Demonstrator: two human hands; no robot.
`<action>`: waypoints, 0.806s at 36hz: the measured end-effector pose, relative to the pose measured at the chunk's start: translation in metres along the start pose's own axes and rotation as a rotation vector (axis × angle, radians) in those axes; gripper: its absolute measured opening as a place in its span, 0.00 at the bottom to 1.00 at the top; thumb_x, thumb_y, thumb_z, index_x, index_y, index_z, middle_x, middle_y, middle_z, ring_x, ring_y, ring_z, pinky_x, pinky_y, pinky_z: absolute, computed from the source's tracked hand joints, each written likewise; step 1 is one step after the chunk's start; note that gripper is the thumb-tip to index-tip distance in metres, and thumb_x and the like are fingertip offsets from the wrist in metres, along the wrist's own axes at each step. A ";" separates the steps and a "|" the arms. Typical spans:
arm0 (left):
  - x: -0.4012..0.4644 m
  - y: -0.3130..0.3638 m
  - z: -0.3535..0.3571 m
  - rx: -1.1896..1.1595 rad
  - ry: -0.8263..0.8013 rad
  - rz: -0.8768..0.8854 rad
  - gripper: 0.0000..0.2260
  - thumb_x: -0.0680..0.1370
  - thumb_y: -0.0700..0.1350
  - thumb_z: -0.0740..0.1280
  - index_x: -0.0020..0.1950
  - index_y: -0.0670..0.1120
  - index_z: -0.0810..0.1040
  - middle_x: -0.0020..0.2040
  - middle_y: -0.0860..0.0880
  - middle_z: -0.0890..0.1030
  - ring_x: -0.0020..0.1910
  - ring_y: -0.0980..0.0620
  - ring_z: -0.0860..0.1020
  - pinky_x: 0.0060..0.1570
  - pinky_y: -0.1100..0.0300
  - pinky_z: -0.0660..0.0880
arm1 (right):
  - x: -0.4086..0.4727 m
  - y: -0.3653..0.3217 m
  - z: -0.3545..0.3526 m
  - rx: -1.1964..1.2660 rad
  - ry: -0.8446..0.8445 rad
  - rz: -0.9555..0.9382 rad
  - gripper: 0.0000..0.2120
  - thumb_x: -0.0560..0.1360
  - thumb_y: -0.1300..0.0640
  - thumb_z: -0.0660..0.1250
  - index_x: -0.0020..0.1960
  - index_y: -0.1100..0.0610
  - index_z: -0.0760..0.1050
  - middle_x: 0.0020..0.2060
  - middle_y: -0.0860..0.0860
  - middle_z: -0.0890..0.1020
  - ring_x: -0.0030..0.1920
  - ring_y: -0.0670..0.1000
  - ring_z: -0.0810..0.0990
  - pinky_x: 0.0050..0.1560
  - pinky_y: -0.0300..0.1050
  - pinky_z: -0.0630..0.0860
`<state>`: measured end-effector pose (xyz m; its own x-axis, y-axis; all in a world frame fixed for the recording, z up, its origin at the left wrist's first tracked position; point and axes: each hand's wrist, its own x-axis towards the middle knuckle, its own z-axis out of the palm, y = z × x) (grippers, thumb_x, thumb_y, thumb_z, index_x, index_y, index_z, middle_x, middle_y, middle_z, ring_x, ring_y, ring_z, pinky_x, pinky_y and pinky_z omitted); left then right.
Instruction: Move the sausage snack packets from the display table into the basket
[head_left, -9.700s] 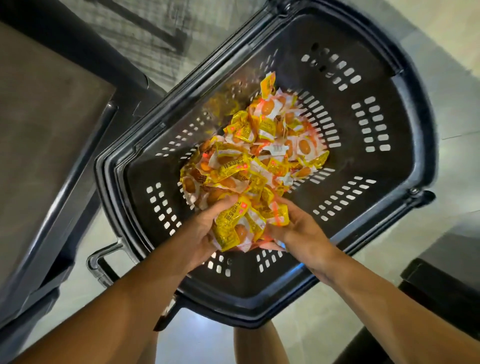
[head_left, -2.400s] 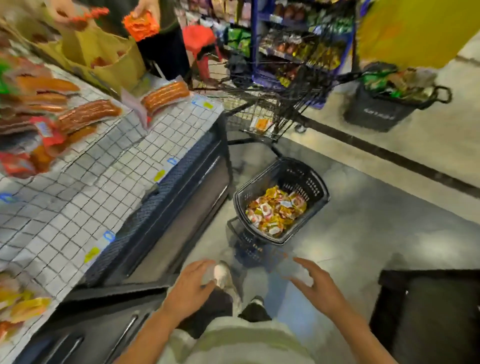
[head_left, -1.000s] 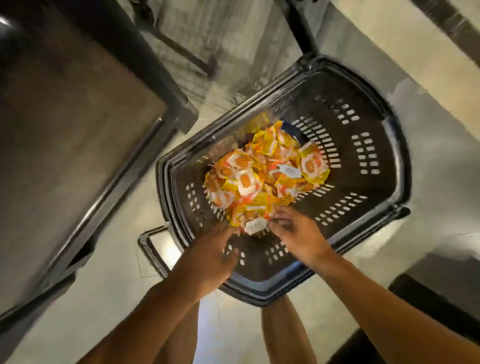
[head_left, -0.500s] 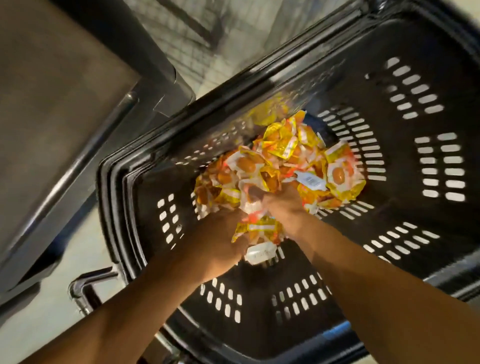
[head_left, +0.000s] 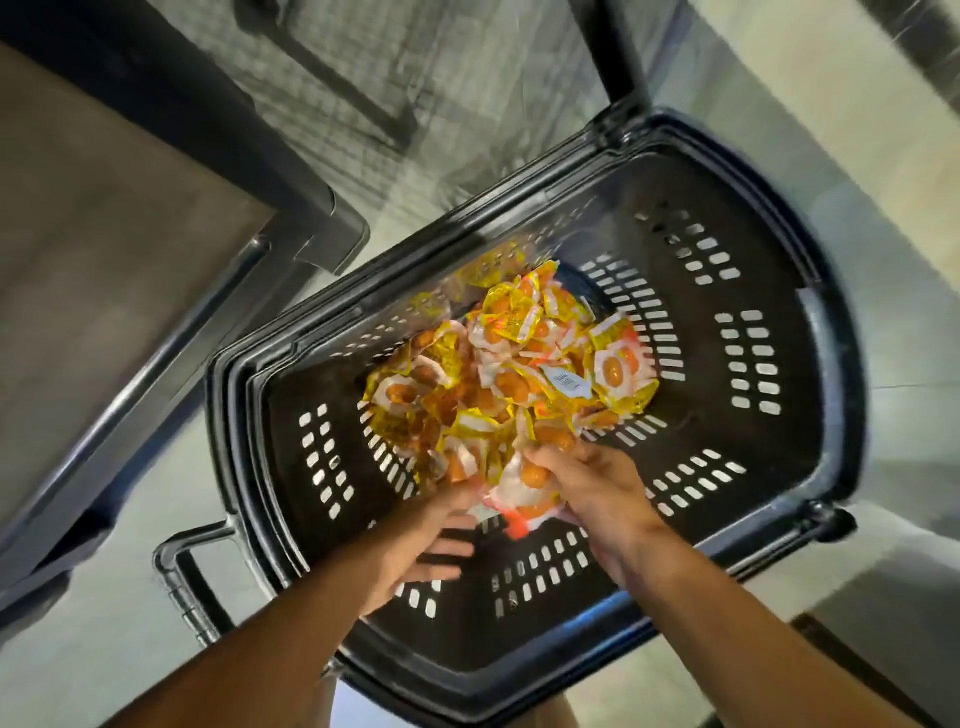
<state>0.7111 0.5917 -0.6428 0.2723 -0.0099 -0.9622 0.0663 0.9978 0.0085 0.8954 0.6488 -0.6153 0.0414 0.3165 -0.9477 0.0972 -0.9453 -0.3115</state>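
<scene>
A black plastic basket (head_left: 831, 364) stands on the floor below me. A heap of yellow and white sausage snack packets (head_left: 509, 374) lies in its middle. My right hand (head_left: 597, 493) is inside the basket at the near edge of the heap, fingers closed around a small bunch of packets (head_left: 524, 486). My left hand (head_left: 426, 540) is just left of that bunch, blurred, fingers spread, its fingertips touching the bunch's lower edge. The packets under the bunch are hidden by my hands.
The dark base of the display table (head_left: 156, 249) fills the left side, close to the basket's left rim. The basket's metal handle (head_left: 182, 571) sticks out at the near left. Pale tiled floor (head_left: 857, 130) surrounds the basket. A dark edge (head_left: 883, 670) lies at bottom right.
Both hands have drawn back from the middle of the heap toward the basket's near side. The right hand now holds a bunch of packets; the left has opened. The view has pulled back.
</scene>
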 end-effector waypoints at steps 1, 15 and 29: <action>0.001 -0.002 0.002 -0.082 -0.055 -0.039 0.36 0.69 0.73 0.69 0.68 0.52 0.75 0.64 0.48 0.81 0.59 0.48 0.83 0.59 0.48 0.80 | -0.006 0.001 -0.002 0.038 -0.020 -0.003 0.14 0.73 0.53 0.76 0.47 0.65 0.82 0.45 0.57 0.88 0.47 0.52 0.87 0.54 0.48 0.81; 0.028 0.026 0.033 -0.797 -0.173 0.301 0.23 0.81 0.63 0.59 0.71 0.53 0.76 0.66 0.45 0.81 0.63 0.44 0.81 0.53 0.49 0.81 | -0.021 0.017 -0.007 0.050 -0.222 -0.038 0.10 0.78 0.56 0.71 0.54 0.61 0.84 0.48 0.56 0.88 0.51 0.54 0.87 0.48 0.41 0.83; 0.028 0.049 -0.042 -0.308 0.444 0.289 0.24 0.73 0.34 0.75 0.67 0.48 0.77 0.59 0.44 0.83 0.56 0.44 0.82 0.52 0.47 0.80 | 0.040 0.017 0.003 -0.291 -0.135 0.031 0.09 0.76 0.58 0.75 0.55 0.56 0.84 0.47 0.48 0.88 0.49 0.43 0.85 0.55 0.39 0.81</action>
<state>0.6812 0.6429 -0.6810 -0.1925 0.2261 -0.9549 -0.2493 0.9299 0.2705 0.8958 0.6457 -0.6585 -0.0820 0.2565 -0.9631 0.3794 -0.8855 -0.2682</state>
